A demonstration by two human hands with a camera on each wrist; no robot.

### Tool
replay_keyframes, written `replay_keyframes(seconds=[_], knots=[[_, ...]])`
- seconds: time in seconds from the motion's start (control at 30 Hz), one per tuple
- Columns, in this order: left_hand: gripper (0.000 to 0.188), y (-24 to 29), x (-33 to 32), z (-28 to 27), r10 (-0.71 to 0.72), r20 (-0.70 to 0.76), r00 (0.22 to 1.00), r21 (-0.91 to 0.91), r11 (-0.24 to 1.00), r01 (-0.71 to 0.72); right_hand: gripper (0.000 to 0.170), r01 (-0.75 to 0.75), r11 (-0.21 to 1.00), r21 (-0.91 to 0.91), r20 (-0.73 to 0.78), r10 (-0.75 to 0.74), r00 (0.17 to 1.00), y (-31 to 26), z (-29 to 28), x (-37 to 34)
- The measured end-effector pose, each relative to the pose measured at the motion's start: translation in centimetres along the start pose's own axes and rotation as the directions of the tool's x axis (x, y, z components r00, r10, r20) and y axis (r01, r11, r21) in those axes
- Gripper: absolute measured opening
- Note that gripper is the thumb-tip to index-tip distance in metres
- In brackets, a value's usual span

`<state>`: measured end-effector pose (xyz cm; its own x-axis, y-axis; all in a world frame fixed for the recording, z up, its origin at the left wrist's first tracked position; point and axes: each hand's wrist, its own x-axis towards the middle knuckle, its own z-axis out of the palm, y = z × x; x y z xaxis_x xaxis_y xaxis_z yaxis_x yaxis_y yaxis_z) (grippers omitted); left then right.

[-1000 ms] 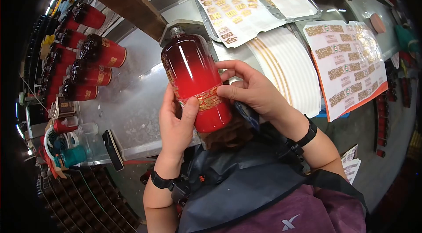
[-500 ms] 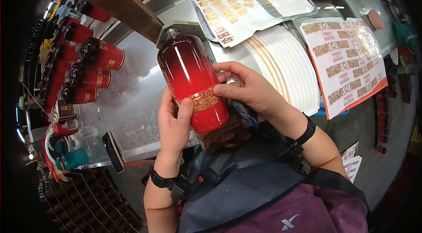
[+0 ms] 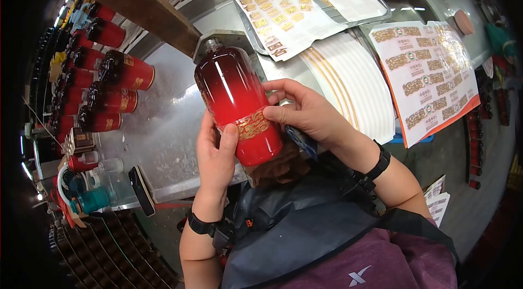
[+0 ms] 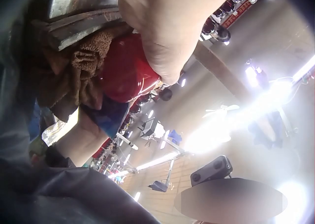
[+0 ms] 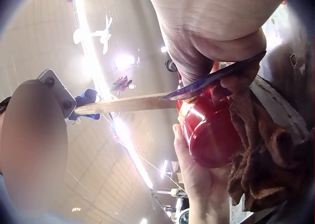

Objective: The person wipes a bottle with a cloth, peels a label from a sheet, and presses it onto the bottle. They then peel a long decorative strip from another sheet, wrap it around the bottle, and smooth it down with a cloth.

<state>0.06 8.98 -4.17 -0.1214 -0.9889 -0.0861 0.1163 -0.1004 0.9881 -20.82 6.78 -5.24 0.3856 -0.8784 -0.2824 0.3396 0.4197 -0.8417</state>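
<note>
A red bottle [image 3: 234,90], dark toward its neck, lies tilted with its neck away from the body and a gold patterned band [image 3: 254,125] round its lower part. My left hand [image 3: 215,152] holds its left side, thumb on the front near the band. From the right, my right hand [image 3: 305,112] has its thumb on the band's end and its fingers curled; a dark blue flat piece [image 5: 211,81] sticks out beneath that hand. Brown cloth [image 5: 261,160] lies under the bottle's base in the right wrist view.
Several red bottles [image 3: 126,70] stand at the left. A tray [image 3: 390,10] bears sheets of gold labels, beside white strips [image 3: 359,87] and a patterned label sheet [image 3: 430,82]. A phone [image 3: 141,191] lies at the table's near left edge; a brown beam [image 3: 141,5] crosses above.
The bottle has shifted slightly left and turned a little, so the gold band faces up more. Both hands keep hold and have moved slightly with it.
</note>
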Motion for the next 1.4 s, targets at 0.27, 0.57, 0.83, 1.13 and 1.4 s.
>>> replay_keyframes(seconds=[0.27, 0.57, 0.83, 1.13, 1.4], knots=[[0.054, -0.1, 0.0, 0.0, 0.010, 0.000, 1.000, -0.012, 1.000, -0.010, 0.044, 0.039, 0.999, -0.015, -0.017, -0.039, 0.999, -0.1, -0.1, -0.3], [0.050, -0.1, -0.1, 0.1, 0.013, -0.014, 1.000, 0.043, 0.999, -0.013, 0.039, 0.265, 0.956, 0.128, -0.109, -0.252, 0.962, -2.8, -0.6, -0.7], [0.052, -0.5, 0.0, -0.6, -0.009, -0.012, 1.000, 0.043, 0.999, 0.009, 0.029, -0.021, 0.974, -0.224, -0.211, -0.027, 0.977, -3.5, -3.8, -1.3], [0.055, -0.8, 0.1, -0.8, 0.004, 0.016, 1.000, 0.005, 1.000, -0.004, 0.024, 0.074, 0.951, -0.300, -0.253, -0.154, 0.955, -3.0, -2.4, -1.8], [0.055, -1.4, -0.3, -1.2, -0.002, 0.012, 1.000, -0.004, 1.000, 0.003, 0.023, 0.416, 0.815, -0.403, 0.031, -0.442, 0.896, -3.1, -0.5, -2.7]])
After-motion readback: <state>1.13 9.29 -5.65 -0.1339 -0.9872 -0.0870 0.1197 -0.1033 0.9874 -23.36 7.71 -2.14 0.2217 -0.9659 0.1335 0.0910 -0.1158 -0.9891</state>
